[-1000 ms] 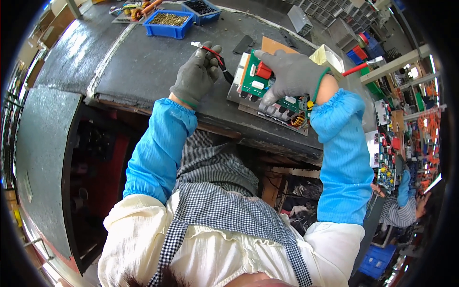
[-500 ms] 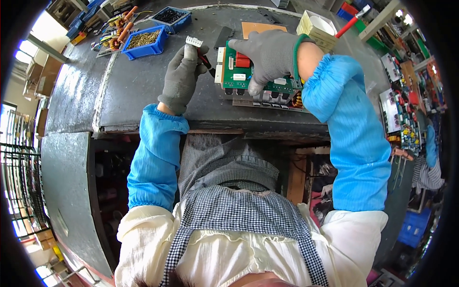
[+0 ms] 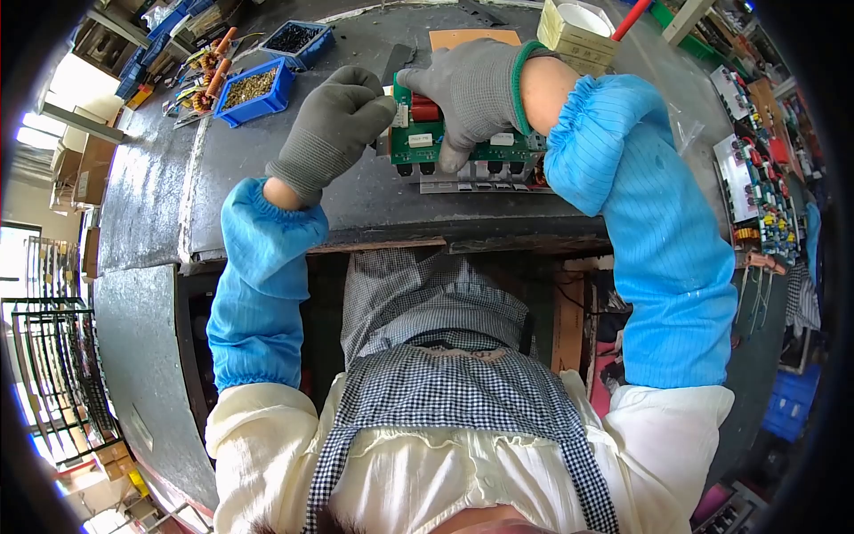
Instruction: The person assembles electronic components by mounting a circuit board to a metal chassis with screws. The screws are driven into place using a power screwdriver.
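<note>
A green circuit board (image 3: 412, 155) with red and white components sits on a metal-finned base near the bench's front. My right hand (image 3: 483, 93), in a grey glove, lies across the board and grips it, thumb at its near edge. Also gloved in grey, my left hand (image 3: 334, 126) is closed in a pinch with its fingertips at the board's left edge. The white connector seen in it earlier is hidden behind the fingers. Beside the fingertips, a white socket (image 3: 402, 115) shows on the board.
Two blue bins, one of small brass-coloured parts (image 3: 254, 93) and one of black parts (image 3: 297, 41), stand at the far left. Coils (image 3: 213, 76) lie beyond them. A cardboard box (image 3: 574, 40) with a white roll stands behind the board. More populated boards (image 3: 756, 178) are at the right.
My left hand has moved right to the board's left edge, turning so the white connector and its wires no longer show. My right hand keeps its grip on the board.
</note>
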Demonstrator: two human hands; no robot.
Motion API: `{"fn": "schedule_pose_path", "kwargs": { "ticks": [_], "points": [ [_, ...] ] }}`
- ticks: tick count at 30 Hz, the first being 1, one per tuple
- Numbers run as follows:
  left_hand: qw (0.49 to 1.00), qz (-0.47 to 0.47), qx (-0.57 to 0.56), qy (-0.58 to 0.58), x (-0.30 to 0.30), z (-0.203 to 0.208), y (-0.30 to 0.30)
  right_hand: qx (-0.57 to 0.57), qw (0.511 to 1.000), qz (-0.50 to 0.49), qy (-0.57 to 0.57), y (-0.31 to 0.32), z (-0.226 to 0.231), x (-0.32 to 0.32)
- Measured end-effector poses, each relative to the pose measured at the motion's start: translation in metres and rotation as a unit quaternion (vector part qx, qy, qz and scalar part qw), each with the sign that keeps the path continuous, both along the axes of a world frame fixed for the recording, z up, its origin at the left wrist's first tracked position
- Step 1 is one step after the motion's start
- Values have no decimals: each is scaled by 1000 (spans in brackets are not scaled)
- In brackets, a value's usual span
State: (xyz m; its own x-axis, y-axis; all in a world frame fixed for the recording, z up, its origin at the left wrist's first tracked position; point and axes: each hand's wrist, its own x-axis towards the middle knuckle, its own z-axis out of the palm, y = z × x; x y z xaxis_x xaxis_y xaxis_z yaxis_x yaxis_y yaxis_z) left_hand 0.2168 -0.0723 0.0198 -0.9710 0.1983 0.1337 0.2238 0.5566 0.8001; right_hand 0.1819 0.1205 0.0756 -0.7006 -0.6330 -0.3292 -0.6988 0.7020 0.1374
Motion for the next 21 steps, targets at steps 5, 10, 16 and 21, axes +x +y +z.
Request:
{"fn": "schedule_pose_path", "kwargs": {
  "ticks": [5, 10, 16, 21],
  "points": [
    [999, -26, -23, 3, -9, 1, -2, 28, 1000, -4, 2, -5, -1, -1],
    [999, -21, -42, -24, -12, 8, 3, 24, 1000, -1, -1, -2, -4, -5],
    [995, -55, -78, -18, -17, 11, 3, -33, 999, 7, 17, 11, -7, -4],
    [989, -76, -125, -20, -27, 10, 6, -22, 999, -12, 28, 15, -11, -4]
  ]
}}
